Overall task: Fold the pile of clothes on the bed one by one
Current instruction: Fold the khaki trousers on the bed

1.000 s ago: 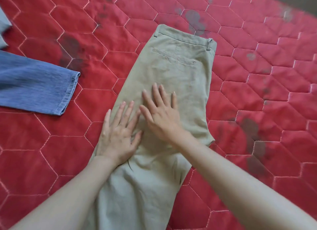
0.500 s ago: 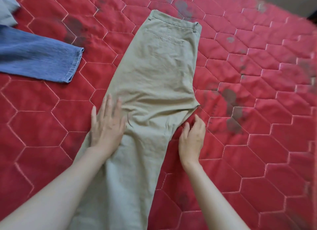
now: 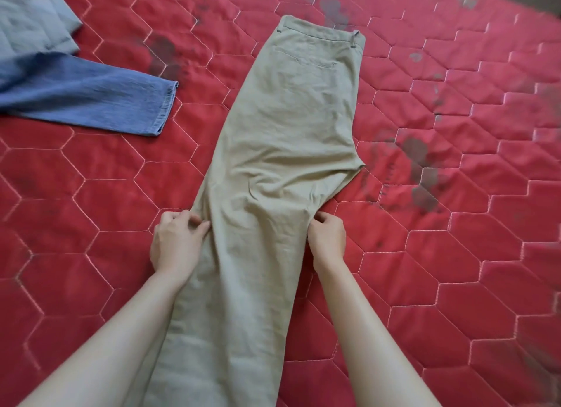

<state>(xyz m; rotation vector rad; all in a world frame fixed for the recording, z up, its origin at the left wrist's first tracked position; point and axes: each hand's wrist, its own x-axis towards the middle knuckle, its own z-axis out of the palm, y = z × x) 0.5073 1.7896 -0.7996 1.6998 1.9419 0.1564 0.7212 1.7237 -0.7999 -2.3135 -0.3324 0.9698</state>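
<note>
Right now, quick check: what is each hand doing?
Left hand: pinches the left edge of the khaki trousers.
Right hand: pinches their right edge, just below the crotch.

Home bedroom, red quilted bedspread (image 3: 455, 254), clothes (image 3: 91, 96) laid out

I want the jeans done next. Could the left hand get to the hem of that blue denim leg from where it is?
Probably yes. The left hand grips the khaki trousers' left edge, and only bare red quilt lies between it and the denim leg's hem. It would have to let go first.
</note>
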